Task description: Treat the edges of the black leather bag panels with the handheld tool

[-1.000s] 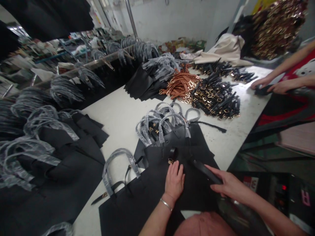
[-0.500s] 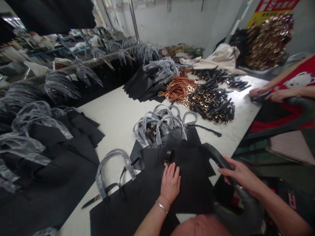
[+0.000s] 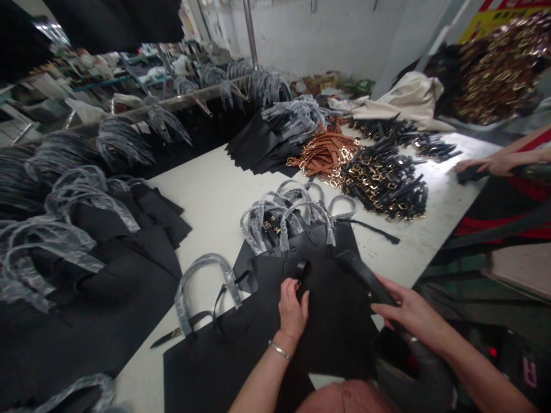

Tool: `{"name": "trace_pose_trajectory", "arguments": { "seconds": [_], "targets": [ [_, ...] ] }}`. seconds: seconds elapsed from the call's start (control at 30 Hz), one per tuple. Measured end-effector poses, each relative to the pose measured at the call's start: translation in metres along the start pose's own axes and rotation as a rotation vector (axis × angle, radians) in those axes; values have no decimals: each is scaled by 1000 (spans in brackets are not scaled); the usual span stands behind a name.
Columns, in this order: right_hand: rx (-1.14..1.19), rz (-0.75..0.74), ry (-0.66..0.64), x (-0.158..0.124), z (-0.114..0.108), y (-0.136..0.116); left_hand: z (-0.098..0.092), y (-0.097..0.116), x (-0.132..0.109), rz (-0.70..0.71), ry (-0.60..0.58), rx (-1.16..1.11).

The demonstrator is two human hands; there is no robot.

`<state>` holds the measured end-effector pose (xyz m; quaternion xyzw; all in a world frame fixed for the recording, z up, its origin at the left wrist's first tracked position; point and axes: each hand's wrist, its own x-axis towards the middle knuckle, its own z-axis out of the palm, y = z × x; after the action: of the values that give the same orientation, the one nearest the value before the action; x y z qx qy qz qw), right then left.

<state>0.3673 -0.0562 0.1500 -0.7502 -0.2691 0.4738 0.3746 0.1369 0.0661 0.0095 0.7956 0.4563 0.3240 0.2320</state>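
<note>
A black bag panel (image 3: pixel 331 321) lies flat in front of me, overlapping another black panel (image 3: pixel 202 361) with a plastic-wrapped handle (image 3: pixel 204 261). A short black buckle strap (image 3: pixel 303 269) stands up in a loop near the panel's top edge. My left hand (image 3: pixel 293 310), with curled fingers, grips the strap's lower end at its gold metal part. In my right hand (image 3: pixel 408 312) is a black hand-held nozzle (image 3: pixel 365 278) on a thick curved hose; its tip is over the panel's right side. Beyond the panel sit more bag pieces with plastic-wrapped handles (image 3: pixel 284 221).
Black straps with gold buckles (image 3: pixel 387 178) and brown straps (image 3: pixel 327 152) are heaped on the white table (image 3: pixel 202 189). Black bag pieces (image 3: pixel 129 287) are stacked at left. Another person's hands (image 3: pixel 495 166) hold a dark tool at the right edge. Beige cloth (image 3: pixel 404 100) lies behind.
My left fingers, earlier spread flat by the buckle, have curled in around the strap end. The nozzle in my right hand has moved left, closer to the strap. The view has shifted slightly.
</note>
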Motion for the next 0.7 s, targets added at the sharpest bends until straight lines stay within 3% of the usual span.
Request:
{"name": "trace_pose_trajectory", "arguments": {
  "seconds": [0.1, 0.23, 0.43, 0.7],
  "targets": [
    [-105, 36, -154, 2, 33, 2, -5, -4, 29, -139, -58, -23],
    [-239, -10, -153, 18, 61, 1, -12, -15, 51, -89, -237, -17],
    [-380, -56, -154, 21, 61, -2, -13, -31, 54, -103, -279, -113],
    [-605, -162, -146, 28, 77, -12, -12, -40, 59, -349, -392, -501]
  ]
}}
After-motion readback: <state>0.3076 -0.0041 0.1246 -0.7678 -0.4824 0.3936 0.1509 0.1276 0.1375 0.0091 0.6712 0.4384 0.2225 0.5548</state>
